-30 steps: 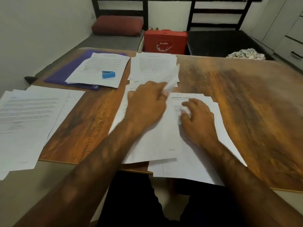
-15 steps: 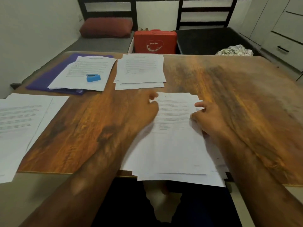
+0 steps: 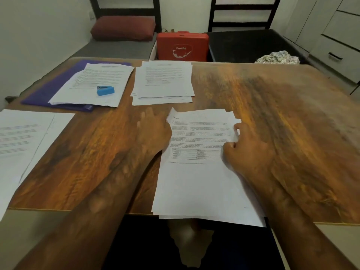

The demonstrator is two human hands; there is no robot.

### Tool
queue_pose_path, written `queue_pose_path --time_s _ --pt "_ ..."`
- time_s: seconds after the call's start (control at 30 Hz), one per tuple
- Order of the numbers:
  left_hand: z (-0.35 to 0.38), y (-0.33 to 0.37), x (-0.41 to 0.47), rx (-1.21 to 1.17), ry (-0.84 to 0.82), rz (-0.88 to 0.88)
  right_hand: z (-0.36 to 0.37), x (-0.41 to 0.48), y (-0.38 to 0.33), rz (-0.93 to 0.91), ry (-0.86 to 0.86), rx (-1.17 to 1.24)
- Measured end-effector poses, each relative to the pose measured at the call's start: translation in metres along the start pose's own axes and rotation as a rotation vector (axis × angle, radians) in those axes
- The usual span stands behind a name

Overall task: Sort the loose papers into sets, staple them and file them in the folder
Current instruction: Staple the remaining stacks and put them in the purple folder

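A loose stack of printed papers (image 3: pixel 196 184) lies at the table's near edge and hangs over it. My left hand (image 3: pixel 153 131) touches the stack's left edge with relaxed fingers. My right hand (image 3: pixel 247 151) rests on the stack's right side, thumb and fingers pinching the upper sheets' edge. A second paper set (image 3: pixel 163 82) lies further back. A third set (image 3: pixel 95 84) sits on the purple folder (image 3: pixel 50 88), with a blue stapler (image 3: pixel 105 90) on top. A fourth set (image 3: pixel 23 145) lies at the left edge.
The wooden table (image 3: pixel 282 133) has bare surface to the right. Behind it stand a red case (image 3: pixel 182 46), a dark red cushion (image 3: pixel 122 28) on a grey seat, a black seat and a crumpled cloth (image 3: pixel 278 57). White cabinets stand at the right.
My left hand has left the far pile, where it put a sheet down, and come back to the near stack's left edge. My right hand shifted to the stack's right edge.
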State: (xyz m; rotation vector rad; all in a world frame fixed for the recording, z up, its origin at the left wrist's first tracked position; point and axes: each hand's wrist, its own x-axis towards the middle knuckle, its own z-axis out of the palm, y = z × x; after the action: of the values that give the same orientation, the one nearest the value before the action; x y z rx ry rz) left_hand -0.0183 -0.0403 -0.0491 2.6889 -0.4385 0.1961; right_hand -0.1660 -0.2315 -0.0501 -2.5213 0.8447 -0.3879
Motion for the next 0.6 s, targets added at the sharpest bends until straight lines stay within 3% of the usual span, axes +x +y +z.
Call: queue_pose_path --time_s 0.13,0.27,0.43,0.53,0.6 --pt "-0.008 -0.001 0.001 -0.397 0.049 0.067 -0.002 -0.002 0.001 0.029 -0.039 0.118" --pt "-0.017 0.008 0.003 -0.885 -0.049 -0.187 -0.007 -0.001 0.010 0.057 -0.011 0.317" --pt "-0.018 0.006 0.004 -0.998 -0.133 -0.240 -0.009 0.009 0.020 0.196 0.091 0.589" --pt "-0.015 0.004 0.003 -0.944 -0.099 -0.187 -0.012 0.016 0.022 0.307 0.062 0.830" --pt "-0.014 0.001 0.005 -0.916 -0.047 -0.219 -0.017 0.018 0.021 0.325 0.017 0.845"
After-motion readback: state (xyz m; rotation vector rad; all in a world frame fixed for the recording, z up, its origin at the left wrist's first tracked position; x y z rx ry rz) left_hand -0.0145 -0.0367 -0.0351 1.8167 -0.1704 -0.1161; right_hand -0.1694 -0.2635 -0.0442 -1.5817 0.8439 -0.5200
